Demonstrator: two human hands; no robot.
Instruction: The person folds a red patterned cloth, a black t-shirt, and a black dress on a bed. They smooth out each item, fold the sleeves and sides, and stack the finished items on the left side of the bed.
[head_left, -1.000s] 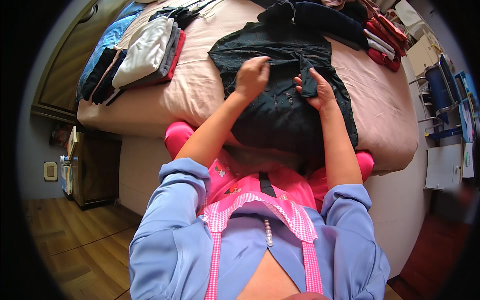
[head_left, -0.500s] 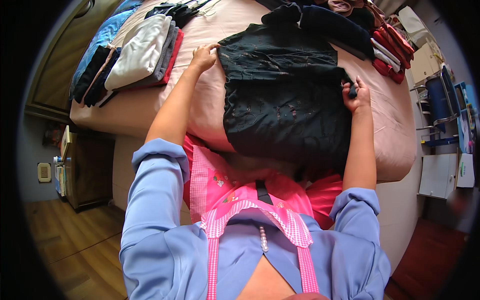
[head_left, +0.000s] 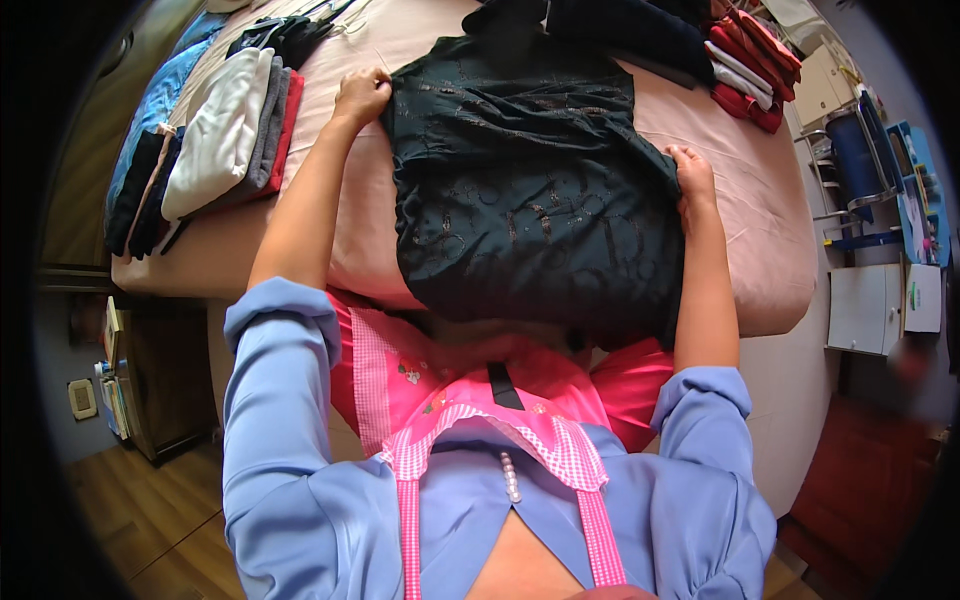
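A dark garment [head_left: 530, 200] with a shiny pattern, perhaps a sleeveless blouse, is spread on the bed, its near end hanging over the edge. Creases run across its upper part. My left hand [head_left: 362, 96] is closed on the garment's left edge near the far end. At the right edge, about halfway down, my right hand [head_left: 694, 175] pinches the cloth between thumb and fingers.
A folded pile with a white garment [head_left: 218, 130] on top lies at the bed's left, beside upright folded dark clothes [head_left: 150, 190]. Folded red clothes [head_left: 752, 62] sit far right; dark clothing [head_left: 625, 38] lies beyond the garment. The pink bedsheet [head_left: 765, 235] covers the bed.
My right hand has changed from holding a bunched bit of dark cloth to pinching the garment's flat right edge. The left hand keeps its hold, and the garment lies wider. The view has shifted slightly.
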